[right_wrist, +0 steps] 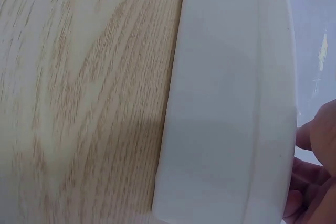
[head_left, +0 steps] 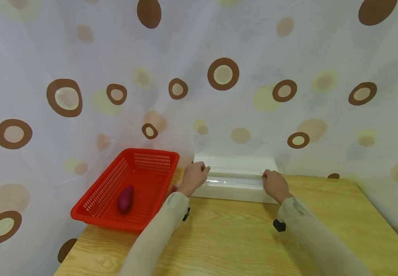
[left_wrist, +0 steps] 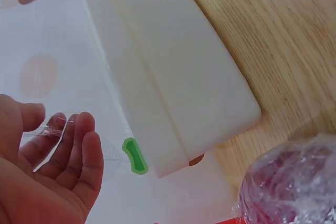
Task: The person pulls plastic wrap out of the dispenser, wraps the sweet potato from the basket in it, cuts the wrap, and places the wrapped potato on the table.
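A white cling film dispenser (head_left: 236, 191) lies at the back of the table with its lid (head_left: 235, 161) raised. Clear cling film (head_left: 235, 181) stretches across its opening between both hands. At the left end, my left hand (head_left: 194, 178) pinches the film's edge; in the left wrist view, film shows between thumb and fingertips. My right hand (head_left: 275, 186) pinches at the right end, its fingertips partly hidden behind the dispenser's edge in the right wrist view. A green slider (left_wrist: 135, 157) sits at the dispenser's left end. Close to the left hand lies a purple film-wrapped item (left_wrist: 291, 184).
A red plastic basket (head_left: 96, 220) stands left of the dispenser, holding a purple oblong vegetable (head_left: 125, 199). The wooden table (head_left: 226, 237) extends in front and to the right. A spotted curtain (head_left: 192, 46) hangs close behind.
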`<act>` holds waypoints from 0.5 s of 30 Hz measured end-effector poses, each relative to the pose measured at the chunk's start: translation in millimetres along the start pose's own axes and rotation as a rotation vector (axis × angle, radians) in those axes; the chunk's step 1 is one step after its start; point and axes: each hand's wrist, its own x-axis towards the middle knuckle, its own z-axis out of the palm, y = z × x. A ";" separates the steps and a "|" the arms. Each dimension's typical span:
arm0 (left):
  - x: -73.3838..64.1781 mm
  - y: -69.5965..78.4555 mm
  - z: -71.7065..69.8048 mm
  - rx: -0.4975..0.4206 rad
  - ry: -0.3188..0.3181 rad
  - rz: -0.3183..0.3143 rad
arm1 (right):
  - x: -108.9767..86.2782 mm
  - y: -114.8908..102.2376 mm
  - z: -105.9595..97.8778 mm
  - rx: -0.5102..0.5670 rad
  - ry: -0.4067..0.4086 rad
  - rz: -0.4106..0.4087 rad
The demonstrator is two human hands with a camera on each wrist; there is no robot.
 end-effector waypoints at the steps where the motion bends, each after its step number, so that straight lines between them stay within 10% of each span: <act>1: -0.2 0.7 -0.3 -0.026 0.009 -0.009 | -0.2 0.1 -0.4 -0.001 0.005 -0.003; 15: 3.9 2.6 -18.0 -0.047 -0.091 0.007 | 3.4 -5.7 -13.3 0.146 -0.004 -0.077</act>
